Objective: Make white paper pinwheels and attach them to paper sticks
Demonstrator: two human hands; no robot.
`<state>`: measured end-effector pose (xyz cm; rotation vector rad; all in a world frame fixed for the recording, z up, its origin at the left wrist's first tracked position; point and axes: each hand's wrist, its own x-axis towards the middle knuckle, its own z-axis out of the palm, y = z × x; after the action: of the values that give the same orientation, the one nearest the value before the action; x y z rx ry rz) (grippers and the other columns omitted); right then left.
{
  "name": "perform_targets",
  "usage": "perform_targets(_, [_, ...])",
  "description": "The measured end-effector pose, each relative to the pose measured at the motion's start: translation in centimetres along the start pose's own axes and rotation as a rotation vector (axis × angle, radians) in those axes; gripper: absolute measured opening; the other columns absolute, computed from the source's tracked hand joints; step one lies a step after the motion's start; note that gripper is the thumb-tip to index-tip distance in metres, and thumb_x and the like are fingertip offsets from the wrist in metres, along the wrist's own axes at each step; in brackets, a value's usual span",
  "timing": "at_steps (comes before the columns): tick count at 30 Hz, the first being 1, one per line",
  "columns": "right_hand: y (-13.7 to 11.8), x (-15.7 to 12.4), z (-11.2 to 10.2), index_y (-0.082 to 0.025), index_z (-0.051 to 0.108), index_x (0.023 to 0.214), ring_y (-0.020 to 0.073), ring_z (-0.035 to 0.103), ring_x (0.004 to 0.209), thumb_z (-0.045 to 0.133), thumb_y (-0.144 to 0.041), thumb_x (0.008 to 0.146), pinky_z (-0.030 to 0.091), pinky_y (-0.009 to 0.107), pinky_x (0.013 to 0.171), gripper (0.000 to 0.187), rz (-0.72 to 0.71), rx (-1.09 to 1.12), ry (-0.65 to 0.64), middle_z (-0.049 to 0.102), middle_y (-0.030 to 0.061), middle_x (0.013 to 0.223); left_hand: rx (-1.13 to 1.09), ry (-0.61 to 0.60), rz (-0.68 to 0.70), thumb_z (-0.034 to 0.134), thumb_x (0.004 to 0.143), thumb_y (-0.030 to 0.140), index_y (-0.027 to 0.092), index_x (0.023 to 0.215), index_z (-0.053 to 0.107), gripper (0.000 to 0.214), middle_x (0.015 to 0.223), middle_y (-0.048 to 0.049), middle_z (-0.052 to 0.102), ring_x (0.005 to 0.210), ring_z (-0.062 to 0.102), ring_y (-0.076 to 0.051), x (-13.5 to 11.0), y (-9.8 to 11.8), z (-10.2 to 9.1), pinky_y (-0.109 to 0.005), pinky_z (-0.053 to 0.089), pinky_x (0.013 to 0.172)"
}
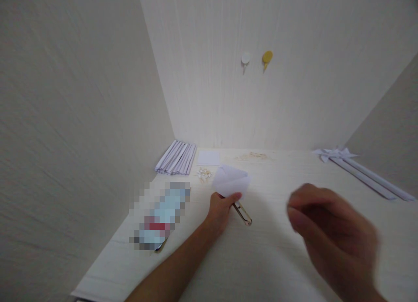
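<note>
My left hand point(219, 211) is closed on the near edge of a folded white paper point(230, 180), its thumb lying over the paper. By that thumb, the end of a slim gold-and-black tool point(243, 215), which looks like a utility knife, sticks out toward me. I cannot tell whether the hand grips the tool or the tool lies beneath it. My right hand point(333, 234) is raised at the right, close to the camera and slightly blurred. Its thumb and fingers are curled together, and anything between the fingertips is too small or hidden to make out.
Rolled paper sticks point(178, 158) lie stacked at the back left, beside a white paper stack point(209, 158). Small pale pieces point(204, 174) form a heap. A pixelated object point(168, 213) lies left. Two long paper strips point(365, 178) lie right. Two hooks point(267, 57) hang on the back wall.
</note>
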<state>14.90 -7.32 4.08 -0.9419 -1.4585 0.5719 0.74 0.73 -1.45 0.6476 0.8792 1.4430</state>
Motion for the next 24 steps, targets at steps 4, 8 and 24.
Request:
perform_targets(4, [3.2,2.6,3.8,-0.023,0.046,0.088,0.0146,0.047,0.069,0.052,-0.024,0.073,0.043,0.029,0.057,0.016,0.074,-0.077,0.022,0.046,0.0032,0.082,-0.029,0.068,0.023,0.071,0.045,0.017,0.01,0.07,0.064,0.026,0.071,-0.0061,0.067,0.069,0.059,-0.017,0.2,0.4,0.0,-0.029,0.044,0.072])
perform_targets(8, [5.9,1.5,5.1,-0.022,0.041,0.093,0.0176,0.048,0.081,0.049,-0.026,0.073,0.044,0.031,0.061,0.022,0.207,-0.065,-0.076,0.046,0.006,0.092,-0.03,0.107,0.038,0.07,0.044,0.017,0.012,0.066,0.064,0.023,0.066,-0.0039,0.066,0.067,0.058,-0.015,0.4,0.9,0.1,-0.028,0.044,0.07])
perform_targets(24, [7.2,1.5,5.1,-0.021,0.034,0.067,0.0105,0.047,0.046,0.042,-0.009,0.065,0.035,0.024,0.046,0.015,0.508,0.209,-0.426,0.049,-0.006,0.052,0.068,-0.116,-0.115,0.069,0.05,0.024,0.011,0.059,0.059,0.019,0.049,0.001,0.056,0.035,0.042,-0.008,-0.9,0.3,0.6,-0.024,0.032,0.036])
